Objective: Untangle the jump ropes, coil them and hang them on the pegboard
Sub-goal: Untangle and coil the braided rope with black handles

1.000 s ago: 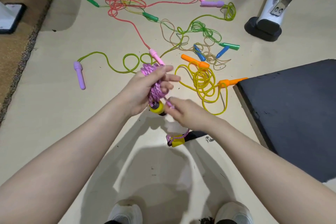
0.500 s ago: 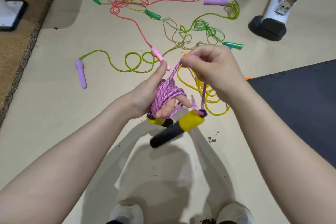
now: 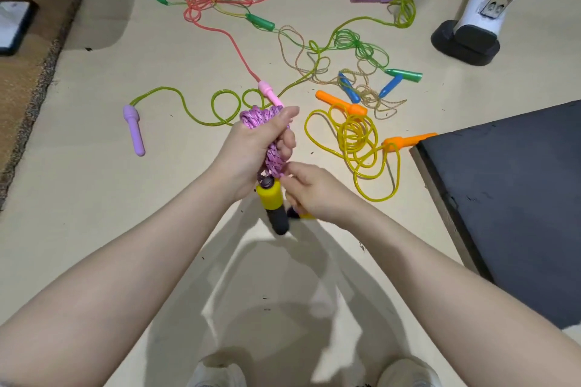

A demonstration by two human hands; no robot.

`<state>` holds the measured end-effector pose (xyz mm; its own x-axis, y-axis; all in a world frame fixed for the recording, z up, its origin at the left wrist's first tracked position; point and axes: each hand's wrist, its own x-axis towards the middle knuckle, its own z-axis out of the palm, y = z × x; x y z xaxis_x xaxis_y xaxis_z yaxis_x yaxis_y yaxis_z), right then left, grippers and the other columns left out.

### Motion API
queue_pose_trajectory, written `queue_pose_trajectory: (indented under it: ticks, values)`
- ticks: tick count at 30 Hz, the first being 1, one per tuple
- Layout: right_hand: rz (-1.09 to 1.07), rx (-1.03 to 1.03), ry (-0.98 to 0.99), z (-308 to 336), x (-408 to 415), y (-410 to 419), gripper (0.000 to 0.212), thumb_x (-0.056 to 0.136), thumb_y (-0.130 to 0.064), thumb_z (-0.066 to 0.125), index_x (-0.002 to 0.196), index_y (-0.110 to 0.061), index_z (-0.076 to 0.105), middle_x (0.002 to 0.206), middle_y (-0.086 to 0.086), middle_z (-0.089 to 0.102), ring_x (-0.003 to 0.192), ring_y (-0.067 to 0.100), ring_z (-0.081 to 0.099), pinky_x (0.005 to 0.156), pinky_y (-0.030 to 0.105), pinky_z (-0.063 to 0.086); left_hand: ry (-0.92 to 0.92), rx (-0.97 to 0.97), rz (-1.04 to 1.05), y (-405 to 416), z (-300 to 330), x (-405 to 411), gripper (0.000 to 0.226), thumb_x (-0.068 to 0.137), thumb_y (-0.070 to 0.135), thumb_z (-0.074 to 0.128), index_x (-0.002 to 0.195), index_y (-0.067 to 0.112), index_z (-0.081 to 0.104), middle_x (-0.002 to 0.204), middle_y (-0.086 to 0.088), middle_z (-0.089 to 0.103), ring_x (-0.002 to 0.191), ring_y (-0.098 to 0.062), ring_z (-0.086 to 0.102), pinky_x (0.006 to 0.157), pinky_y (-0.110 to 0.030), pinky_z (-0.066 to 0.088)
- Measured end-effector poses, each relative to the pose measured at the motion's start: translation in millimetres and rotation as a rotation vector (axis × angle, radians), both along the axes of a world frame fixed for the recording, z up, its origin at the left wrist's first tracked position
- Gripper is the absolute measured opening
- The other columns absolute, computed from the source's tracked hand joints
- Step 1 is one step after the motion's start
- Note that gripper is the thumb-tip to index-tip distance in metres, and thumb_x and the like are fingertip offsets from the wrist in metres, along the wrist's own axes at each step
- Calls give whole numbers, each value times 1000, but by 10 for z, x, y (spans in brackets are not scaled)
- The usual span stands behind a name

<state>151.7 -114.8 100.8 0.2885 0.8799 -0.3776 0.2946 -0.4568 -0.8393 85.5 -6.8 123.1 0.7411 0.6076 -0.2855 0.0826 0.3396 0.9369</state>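
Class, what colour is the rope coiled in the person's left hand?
Pink-purple braided rope, clearest in the head view.

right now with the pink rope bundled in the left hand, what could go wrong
1. The pink rope coil is held only by the left hand; a looser grip could let the loops spring apart.
2. The yellow and black handle hangs free below the coil and might swing while the right hand pinches the rope end.
3. The yellow rope lies near the feet and could snag.

A pale beige floor (image 3: 94, 198) fills the view. A brown rug (image 3: 28, 72) edges the left side, a dark board (image 3: 509, 198) lies at right, and a black-footed stand (image 3: 465, 41) rises beyond.
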Motion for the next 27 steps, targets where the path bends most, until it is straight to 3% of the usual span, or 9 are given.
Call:
queue_pose_trajectory:
  ticks: [2,4,6,12,17,21,23,25,27]
  values:
    - [213,-61,-152,95,52,65,19,90,-10,48,73,-15,41,62,-1,52,58,21,60,58,31,48,47,-29,51,34,-14,88,17,95,17,52,91,4,62,54,1,59,46,-8,51,48,-16,43]
    - [337,-67,-277,251,180,109,7,86,-8,49,79,-9,47,73,9,58,72,28,63,68,39,51,109,13,6,72,4,218,23,97,16,49,103,-3,60,63,-2,63,51,-6,56,50,-14,44]
    - [363,-48,-372,409,367,119,16,86,-10,51,97,-1,57,79,15,62,78,29,59,72,41,48,132,42,-25,140,68,339,31,97,18,49,108,-9,57,67,-5,64,54,-8,60,52,-15,46]
    - [317,101,-543,1054,774,110,12,87,-17,57,97,-15,63,67,-9,47,70,18,45,63,33,37,238,54,-196,193,655,546,39,97,39,41,96,8,63,78,-5,69,73,-20,64,70,-30,52]
    - [316,236,-857,2049,796,176,25,81,-27,61,95,-16,44,94,1,47,59,27,53,53,26,35,341,62,-293,269,1727,603,52,93,54,39,84,9,63,81,-16,68,84,-25,67,94,-36,49]
    - [297,288,-833,3160,755,333,55,72,-50,62,114,-21,42,118,-1,48,76,28,63,66,34,53,336,-60,-482,418,2790,499,62,96,56,15,89,17,62,69,2,70,65,-2,67,58,-6,47]
    - [308,294,-884,3777,785,433,77,61,-57,71,124,-24,39,131,0,46,99,26,58,82,35,50,366,-142,-527,552,3362,396,84,84,75,16,118,9,56,101,-12,71,95,-15,68,81,-15,50]
    - [367,290,-822,4407,755,543,89,63,-59,70,136,-27,31,146,-4,32,122,22,43,98,35,39,373,-262,-549,713,3923,285,118,61,93,28,142,8,32,140,-25,43,129,-33,44,112,-37,28]
    - [433,224,-670,5010,720,709,97,69,-57,69,147,-27,20,154,-7,23,136,16,29,108,31,31,388,-329,-552,870,4472,226,136,47,99,33,148,9,18,150,-28,22,139,-38,25,117,-47,14]
